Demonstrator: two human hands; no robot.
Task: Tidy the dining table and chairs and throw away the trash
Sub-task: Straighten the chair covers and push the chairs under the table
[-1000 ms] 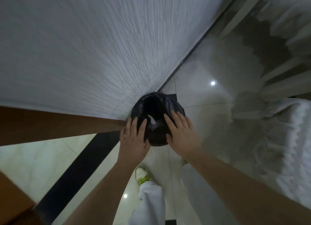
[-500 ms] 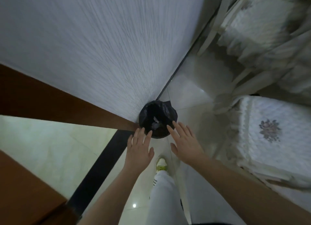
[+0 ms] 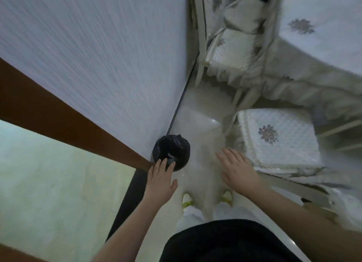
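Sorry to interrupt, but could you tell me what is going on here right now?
A person stands over a small bin lined with a black bag, set on the floor against the wall. Something pale lies inside it. Both hands are open and hold nothing: the left hand hangs over the bin's near rim, the right hand is off towards a cushioned chair.

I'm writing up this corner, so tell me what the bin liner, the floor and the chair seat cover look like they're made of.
Bin liner: thin black plastic film, crinkled and slightly glossy.
Floor: polished pale tile, probably ceramic or stone; it reflects a light spot.
Chair seat cover: white quilted fabric, matte, with a stitched diamond pattern and what looks like an embroidered flower.
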